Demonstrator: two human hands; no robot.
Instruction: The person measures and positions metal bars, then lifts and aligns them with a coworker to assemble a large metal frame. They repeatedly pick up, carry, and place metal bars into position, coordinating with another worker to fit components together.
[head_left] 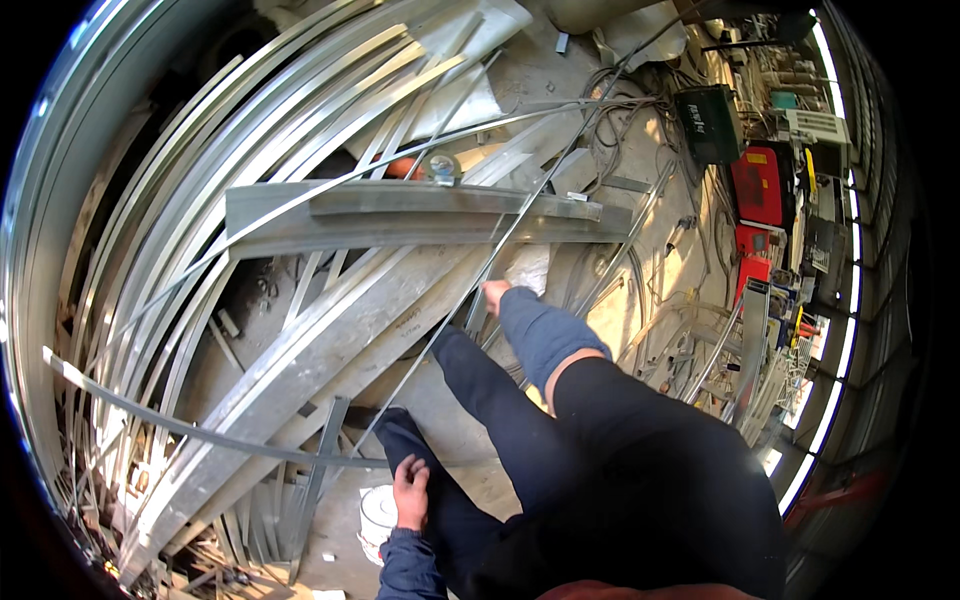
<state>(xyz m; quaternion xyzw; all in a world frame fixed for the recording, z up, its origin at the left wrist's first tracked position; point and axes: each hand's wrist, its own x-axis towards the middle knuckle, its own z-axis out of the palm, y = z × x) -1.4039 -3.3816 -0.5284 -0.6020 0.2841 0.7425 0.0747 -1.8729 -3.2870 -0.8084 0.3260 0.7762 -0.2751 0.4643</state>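
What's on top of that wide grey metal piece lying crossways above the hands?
Across the wide metal piece, a curved strip crosses over the left end, a thin rod over the right part. Whatever lies directly underneath is hidden.

Left hand (411, 492): bare, fingers loosely bent, navy sleeve (409, 566) entering from the lower edge. Right hand (495, 296): bare, reaching farther forward, fingers bunched, exact grip too small to tell; blue-grey sleeve (548, 328) covers the forearm, skin showing behind.

Piled strips (290, 120) lie left of the hands (410, 490) (494, 297).
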